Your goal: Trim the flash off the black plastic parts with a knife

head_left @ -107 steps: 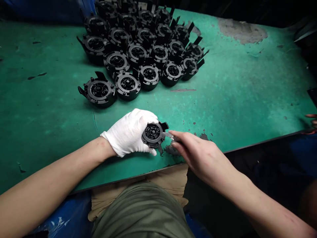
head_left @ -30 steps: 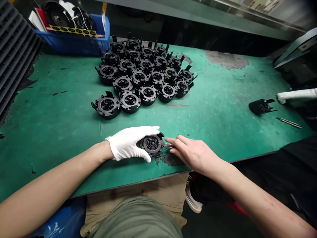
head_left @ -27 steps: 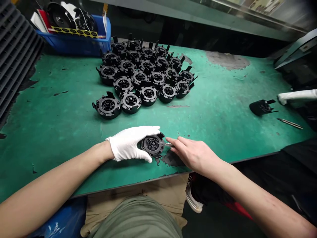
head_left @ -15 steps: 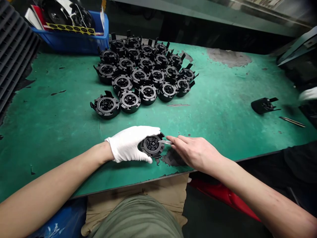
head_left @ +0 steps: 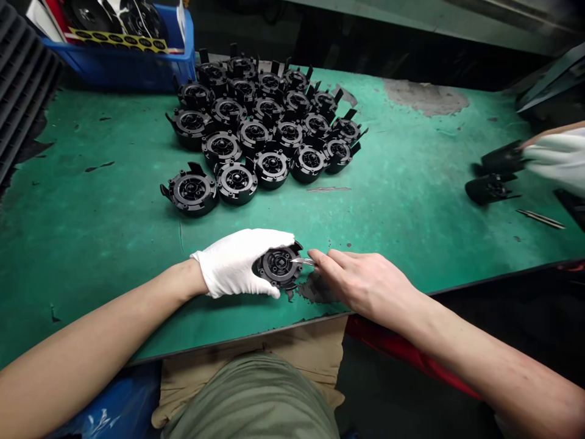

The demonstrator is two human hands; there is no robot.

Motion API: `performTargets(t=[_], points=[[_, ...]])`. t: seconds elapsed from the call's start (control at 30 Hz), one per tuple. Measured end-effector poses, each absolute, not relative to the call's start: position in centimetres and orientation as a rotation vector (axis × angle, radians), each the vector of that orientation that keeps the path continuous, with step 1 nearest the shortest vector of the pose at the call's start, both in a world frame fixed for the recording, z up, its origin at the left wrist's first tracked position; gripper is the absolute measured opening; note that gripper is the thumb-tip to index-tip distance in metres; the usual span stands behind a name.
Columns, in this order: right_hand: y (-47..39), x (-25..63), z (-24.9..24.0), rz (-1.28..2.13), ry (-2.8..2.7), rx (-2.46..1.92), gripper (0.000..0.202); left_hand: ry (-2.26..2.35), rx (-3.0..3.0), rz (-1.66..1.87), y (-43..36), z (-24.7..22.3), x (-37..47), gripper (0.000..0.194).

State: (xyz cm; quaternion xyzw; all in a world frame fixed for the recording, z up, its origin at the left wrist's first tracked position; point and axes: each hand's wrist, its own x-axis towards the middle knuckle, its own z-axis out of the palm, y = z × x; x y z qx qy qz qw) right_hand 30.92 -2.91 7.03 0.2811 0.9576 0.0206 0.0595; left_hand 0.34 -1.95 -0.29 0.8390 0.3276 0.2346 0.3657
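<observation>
My left hand, in a white glove, is wrapped round the rim of a round black plastic housing on the bench near its front edge. The ringed inner face of the housing points up. From the right, my bare right hand pinches a small craft knife. Its bright pointed blade lies over the inner face of the housing; whether the tip touches cannot be made out. Most of the handle is hidden in my fingers.
Several like housings stand grouped at the back of the green bench. Behind them at left is a blue bin; a ribbed dark tray stands far left. A co-worker's gloved hand holds a black part near another housing and tweezers.
The co-worker's gloved hand has come in from the right with a black part. My two hands, the housing and the knife keep nearly the same place; the view has shifted slightly.
</observation>
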Motion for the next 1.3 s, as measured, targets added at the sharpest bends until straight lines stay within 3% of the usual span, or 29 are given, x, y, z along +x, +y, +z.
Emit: performTargets(t=[0.97, 1.3], points=[[1.1, 31.5, 7.7, 0.065, 2.966, 0.413, 0.028, 0.834, 2.124, 0.605, -1.8, 0.4, 0.5, 0.098], [3.6, 31.1, 8.4, 0.049, 2.905, 0.229, 0.039, 0.832, 2.146, 0.584, -1.6, 0.5, 0.5, 0.091]])
